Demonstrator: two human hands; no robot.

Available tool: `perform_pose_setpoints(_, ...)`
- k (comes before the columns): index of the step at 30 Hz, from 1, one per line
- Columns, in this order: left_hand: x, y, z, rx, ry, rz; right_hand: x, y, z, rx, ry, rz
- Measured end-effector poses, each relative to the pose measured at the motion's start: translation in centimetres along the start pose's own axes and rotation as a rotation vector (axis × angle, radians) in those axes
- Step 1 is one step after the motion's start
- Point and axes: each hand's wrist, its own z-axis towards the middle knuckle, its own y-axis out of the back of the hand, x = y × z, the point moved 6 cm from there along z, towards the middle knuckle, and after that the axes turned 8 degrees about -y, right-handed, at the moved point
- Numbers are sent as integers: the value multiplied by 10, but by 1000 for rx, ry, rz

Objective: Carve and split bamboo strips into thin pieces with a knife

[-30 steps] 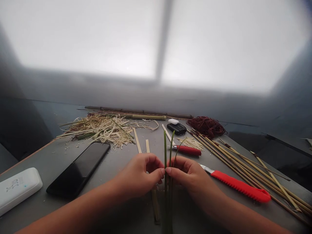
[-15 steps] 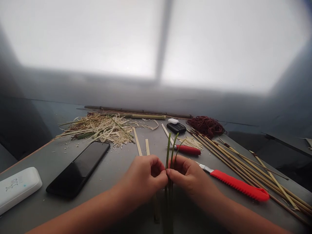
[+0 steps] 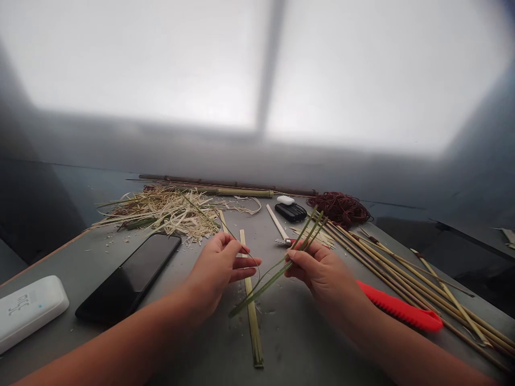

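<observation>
My right hand (image 3: 317, 265) pinches several thin green bamboo strips (image 3: 265, 282) between thumb and fingers; they slant from upper right to lower left. The thumb and index finger of my left hand (image 3: 221, 262) are closed on one end of a thin strip, which curves across toward the bundle; its other fingers stretch out. Beneath, a flat split bamboo slat (image 3: 253, 332) lies lengthwise on the grey table. A small knife (image 3: 286, 242) lies just behind my right hand, which hides most of its handle. A red-handled knife (image 3: 402, 305) rests beside my right wrist, its blade hidden.
A phone (image 3: 131, 279) and a white device (image 3: 34, 308) lie at left. Behind them is a heap of bamboo shavings (image 3: 181, 212). Bamboo sticks (image 3: 402, 262) stretch along the right side, below a dark red cord bundle (image 3: 340, 208). A black object (image 3: 290, 212) sits at the back.
My hands have moved apart. The strips, upright between both hands before, now slant in my right hand, while my left hand draws one thin end leftward. The slat beneath is more exposed.
</observation>
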Motion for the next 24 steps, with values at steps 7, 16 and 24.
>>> perform_pose_setpoints(7,6,-4,2,42,14,-55,0,-8,-3,87,38,62)
perform_pose_setpoints(16,-17,17,4,-171,-229,-262,13,3,-3,-55,130,111)
perform_pose_setpoints(24,10,-25,-9,388,-22,34,5,-18,-13,183,67,-86)
